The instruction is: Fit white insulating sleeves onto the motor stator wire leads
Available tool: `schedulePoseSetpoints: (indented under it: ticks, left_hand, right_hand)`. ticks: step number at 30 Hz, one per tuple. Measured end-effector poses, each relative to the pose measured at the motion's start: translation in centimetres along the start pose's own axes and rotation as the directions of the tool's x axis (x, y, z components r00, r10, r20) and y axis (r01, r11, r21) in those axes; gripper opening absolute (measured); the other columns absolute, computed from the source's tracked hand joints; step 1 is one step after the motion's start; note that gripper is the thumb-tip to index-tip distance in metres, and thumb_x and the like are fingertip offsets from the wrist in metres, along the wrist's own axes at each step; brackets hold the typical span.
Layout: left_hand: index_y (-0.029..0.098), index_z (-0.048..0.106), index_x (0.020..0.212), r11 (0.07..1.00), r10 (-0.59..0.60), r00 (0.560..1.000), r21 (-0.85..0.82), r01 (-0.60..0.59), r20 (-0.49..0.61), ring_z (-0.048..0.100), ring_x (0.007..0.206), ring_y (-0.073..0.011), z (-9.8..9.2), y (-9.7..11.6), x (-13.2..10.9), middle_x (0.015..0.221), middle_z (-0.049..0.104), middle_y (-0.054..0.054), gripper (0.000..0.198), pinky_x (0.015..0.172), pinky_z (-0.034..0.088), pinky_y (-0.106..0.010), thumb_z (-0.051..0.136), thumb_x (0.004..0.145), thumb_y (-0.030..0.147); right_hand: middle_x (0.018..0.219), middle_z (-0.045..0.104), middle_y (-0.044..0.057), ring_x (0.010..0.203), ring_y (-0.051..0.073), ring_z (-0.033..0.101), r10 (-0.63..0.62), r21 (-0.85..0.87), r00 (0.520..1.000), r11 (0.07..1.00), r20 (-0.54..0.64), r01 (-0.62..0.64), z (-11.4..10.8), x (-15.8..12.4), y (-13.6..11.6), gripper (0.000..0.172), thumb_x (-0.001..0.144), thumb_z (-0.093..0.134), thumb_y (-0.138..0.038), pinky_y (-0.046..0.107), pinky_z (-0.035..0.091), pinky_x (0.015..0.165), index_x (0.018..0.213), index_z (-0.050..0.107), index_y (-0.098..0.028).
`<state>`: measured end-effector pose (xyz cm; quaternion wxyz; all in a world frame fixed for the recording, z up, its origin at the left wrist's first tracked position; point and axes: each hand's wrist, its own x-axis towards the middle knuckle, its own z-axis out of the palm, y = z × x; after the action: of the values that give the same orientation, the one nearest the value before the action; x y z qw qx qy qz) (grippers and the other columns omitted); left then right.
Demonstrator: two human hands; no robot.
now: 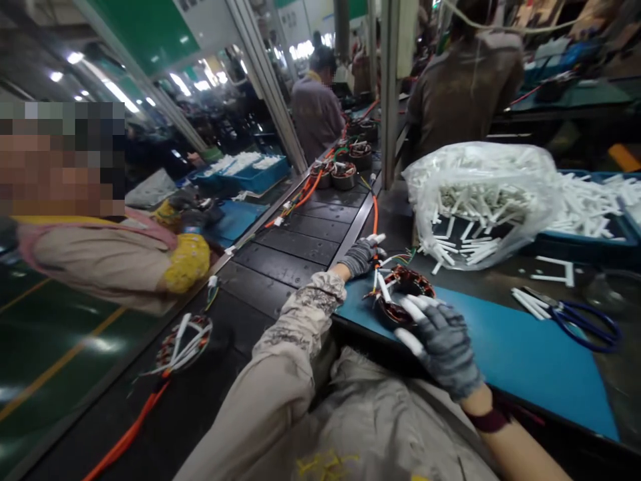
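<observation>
Clock positions read about the stator (400, 297), 12 o'clock away from the body.

Stator: flat on the blue mat (511, 347), at the counter (493, 287) edge beside the belt (290, 257). Copper windings up.

Right hand (443, 344): gloved, at 5 o'clock. Grips the near rim, fingers over the top, thumb outside.

Left hand (361, 257): gloved, at 10 o'clock, half curled, one finger out straight. Sits at the coloured leads (398, 257); pinching one or merely touching, cannot tell.

Progress, judged from the layout: at least one white sleeve (384, 288) already at the stator, across the windings at 9 o'clock; fitted on a lead or only lying there, not clear. Coloured leads at 12 o'clock bare. Partway, by this reading. Count of sleeved against bare leads too small to tell.

Supplies: bag (481, 194) of white sleeves at 1 o'clock, mouth open, several spilled onto the counter. Blue tray (575, 237) of more at 2 o'clock. Scissors (575, 317) at 3 o'clock, lying untouched, well apart from both hands.

On the belt at 8 o'clock: a second stator (183, 344) with white sleeves fitted and an orange cable (130, 431) trailing. Further stators (345, 174) at 11 o'clock, well up the belt.

Other people: a co-worker's yellow sleeve (187, 260) at 9 o'clock across the belt. Two more backs at 12 o'clock, well apart from this stator.
</observation>
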<state>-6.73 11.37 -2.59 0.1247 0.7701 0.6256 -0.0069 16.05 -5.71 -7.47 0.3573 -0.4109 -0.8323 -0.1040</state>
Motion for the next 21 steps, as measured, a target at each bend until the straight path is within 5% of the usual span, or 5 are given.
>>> schedulePoseSetpoints:
  ticks: [5,10,13,17,21]
  left_hand:
    - [0.024,0.083,0.104,0.996,0.052,0.992,0.082,-0.043,-0.113,0.071,0.119,-0.0257,-0.7,-4.4,-1.5,0.113,0.082,-0.006,0.016,0.122,0.046,-0.045,0.071,0.094,0.026]
    - [0.021,0.084,0.111,0.974,0.192,0.926,0.176,-0.14,-0.325,0.074,0.092,-0.024,-4.3,-8.4,-10.1,0.094,0.079,-0.008,0.026,0.09,0.059,-0.036,0.077,0.09,0.035]
    - [0.022,0.082,0.112,0.836,0.547,0.752,0.286,-0.469,-0.368,0.072,0.078,-0.015,-6.5,-6.4,-16.7,0.086,0.078,-0.002,0.019,0.076,0.055,-0.026,0.071,0.097,0.026]
    - [0.023,0.078,0.115,0.651,0.734,0.548,0.645,-0.4,-0.401,0.07,0.074,-0.015,-9.2,-1.0,-20.5,0.085,0.079,0.0,0.025,0.076,0.053,-0.03,0.062,0.1,0.009]
    - [0.021,0.078,0.107,0.563,0.787,0.497,0.756,-0.334,-0.366,0.072,0.08,-0.0163,-10.5,2.2,-19.6,0.089,0.08,-0.001,0.022,0.081,0.054,-0.032,0.061,0.1,0.008]
  right_hand:
    - [0.095,0.08,0.007,0.092,0.026,0.072,-0.04,0.001,0.997,0.999,0.064,0.04,2.0,1.4,0.3,0.036,0.104,0.068,-0.04,0.046,0.051,0.107,0.132,0.074,-0.018]
    - [0.103,0.081,0.007,0.106,0.028,0.071,-0.16,0.235,0.975,0.964,0.153,0.121,-0.4,1.2,4.9,0.025,0.102,0.069,-0.04,0.05,0.049,0.113,0.119,0.08,-0.026]
    - [0.112,0.082,0.007,0.125,0.032,0.068,-0.247,0.415,0.94,0.9,0.237,0.132,-2.1,1.8,8.6,0.026,0.101,0.07,-0.042,0.054,0.05,0.114,0.119,0.081,-0.028]
    - [0.137,0.076,0.008,0.132,0.032,0.068,-0.172,0.552,0.918,0.831,0.358,-0.059,-3.6,3.0,11.1,0.037,0.104,0.061,-0.036,0.057,0.053,0.116,0.139,0.073,-0.031]
    - [0.151,0.068,0.01,0.138,0.034,0.066,-0.055,0.611,0.935,0.77,0.351,-0.184,-4.9,3.0,10.9,0.052,0.106,0.052,-0.031,0.053,0.053,0.12,0.157,0.059,-0.026]
